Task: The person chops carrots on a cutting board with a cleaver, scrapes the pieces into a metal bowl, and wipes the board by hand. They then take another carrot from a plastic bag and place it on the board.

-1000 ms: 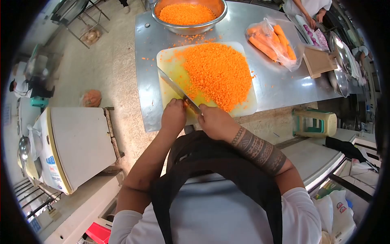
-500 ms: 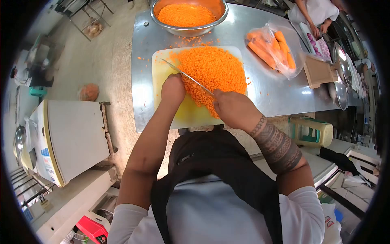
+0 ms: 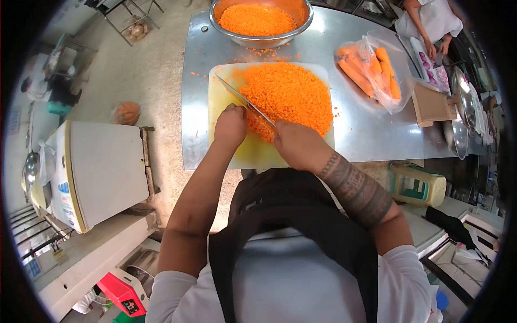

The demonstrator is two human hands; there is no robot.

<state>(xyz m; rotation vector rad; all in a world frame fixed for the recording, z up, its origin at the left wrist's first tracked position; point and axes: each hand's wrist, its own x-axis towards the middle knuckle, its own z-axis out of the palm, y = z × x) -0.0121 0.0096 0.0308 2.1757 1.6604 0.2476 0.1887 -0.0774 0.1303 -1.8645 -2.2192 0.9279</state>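
My right hand [image 3: 301, 144] is closed around the handle of a long kitchen knife [image 3: 254, 108]. The blade slants up and left across a heap of finely chopped carrot [image 3: 288, 94]. Beside the blade, at the heap's left edge, my left hand [image 3: 231, 126] is closed with its fingers curled under. Whatever those fingers hold, if anything, is hidden. Beneath everything lies a pale cutting board [image 3: 218, 91], stained yellow along its left and near parts.
A metal bowl [image 3: 264, 42] of chopped carrot stands behind the board. To the right lies a plastic bag of whole carrots [image 3: 371, 72], with a brown tray [image 3: 431, 103] beyond. At the far right, a person's hands [image 3: 436, 47] work over red onions [image 3: 425, 63].
My right hand and the knife handle have shifted slightly left, nearer my left hand. The heap's lower tip has drawn back up the board. The whole view has turned a little.
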